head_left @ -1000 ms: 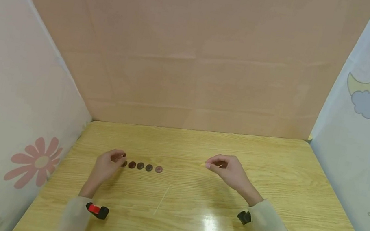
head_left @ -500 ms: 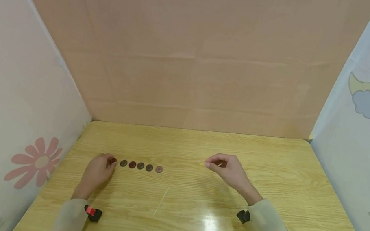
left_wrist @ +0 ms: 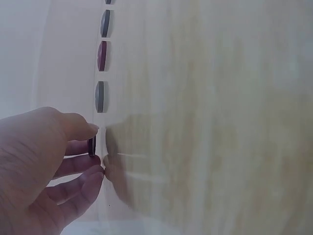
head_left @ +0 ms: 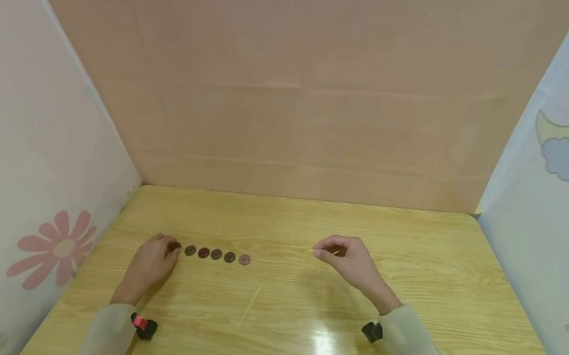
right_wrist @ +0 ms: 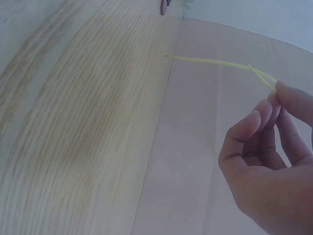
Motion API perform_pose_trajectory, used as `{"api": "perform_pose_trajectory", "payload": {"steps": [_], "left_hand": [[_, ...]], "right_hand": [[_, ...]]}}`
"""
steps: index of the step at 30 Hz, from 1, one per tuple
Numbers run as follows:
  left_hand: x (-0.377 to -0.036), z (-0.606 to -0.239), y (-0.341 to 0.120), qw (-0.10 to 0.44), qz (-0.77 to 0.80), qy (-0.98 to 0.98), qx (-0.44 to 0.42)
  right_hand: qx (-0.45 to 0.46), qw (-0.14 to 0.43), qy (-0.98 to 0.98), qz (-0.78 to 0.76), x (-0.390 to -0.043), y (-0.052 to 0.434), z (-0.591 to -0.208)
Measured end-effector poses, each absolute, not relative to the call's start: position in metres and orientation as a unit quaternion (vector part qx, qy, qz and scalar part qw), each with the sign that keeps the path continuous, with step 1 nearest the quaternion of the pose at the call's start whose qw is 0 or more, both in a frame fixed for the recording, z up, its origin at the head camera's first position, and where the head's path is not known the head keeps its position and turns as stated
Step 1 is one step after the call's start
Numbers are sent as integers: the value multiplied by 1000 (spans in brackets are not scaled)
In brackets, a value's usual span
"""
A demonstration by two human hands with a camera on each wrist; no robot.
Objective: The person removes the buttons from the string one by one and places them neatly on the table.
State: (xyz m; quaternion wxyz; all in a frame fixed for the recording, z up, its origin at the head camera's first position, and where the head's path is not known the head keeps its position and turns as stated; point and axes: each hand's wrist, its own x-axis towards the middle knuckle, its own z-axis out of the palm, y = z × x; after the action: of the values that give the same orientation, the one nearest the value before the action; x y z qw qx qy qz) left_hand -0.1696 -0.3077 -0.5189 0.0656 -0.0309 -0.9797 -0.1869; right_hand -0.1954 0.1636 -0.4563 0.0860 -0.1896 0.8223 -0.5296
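At the left end of a row of buttons, my left hand (head_left: 148, 264) pinches a dark red button (head_left: 174, 246) close over the tabletop. The left wrist view shows that button (left_wrist: 92, 145) edge-on between thumb and fingers. Beside it in line lie a grey button (head_left: 190, 250), another dark red button (head_left: 204, 253), two more dark buttons (head_left: 223, 256) and a pinkish one (head_left: 244, 259). Farther right, above the table, my right hand (head_left: 357, 265) pinches a thin yellow string (right_wrist: 212, 61) between thumb and fingertips. A long end of the string sticks out, with a short end beside it.
A thin pale strand (head_left: 249, 306) lies on the wood-grain table (head_left: 402, 350) between the forearms. A brown-pink sheet (head_left: 296, 110) rises behind the back edge, with pale panels (head_left: 19, 93) at the sides. Both wrists carry small black mounts (head_left: 373, 331).
My left hand has moved left with the dark red button, from above the row to its left end, uncovering the grey button. My right hand has barely shifted and still holds the string.
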Motion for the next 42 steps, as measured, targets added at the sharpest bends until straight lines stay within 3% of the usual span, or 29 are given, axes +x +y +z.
{"api": "perform_pose_trajectory", "payload": {"steps": [25, 42], "left_hand": [[-173, -521, -309, 60, -196, -978, -36], [-172, -519, -310, 51, -214, -975, -29]], "right_hand": [[-202, 67, 842, -496, -200, 162, -466], [-190, 71, 887, -414, -205, 193, -494]]}}
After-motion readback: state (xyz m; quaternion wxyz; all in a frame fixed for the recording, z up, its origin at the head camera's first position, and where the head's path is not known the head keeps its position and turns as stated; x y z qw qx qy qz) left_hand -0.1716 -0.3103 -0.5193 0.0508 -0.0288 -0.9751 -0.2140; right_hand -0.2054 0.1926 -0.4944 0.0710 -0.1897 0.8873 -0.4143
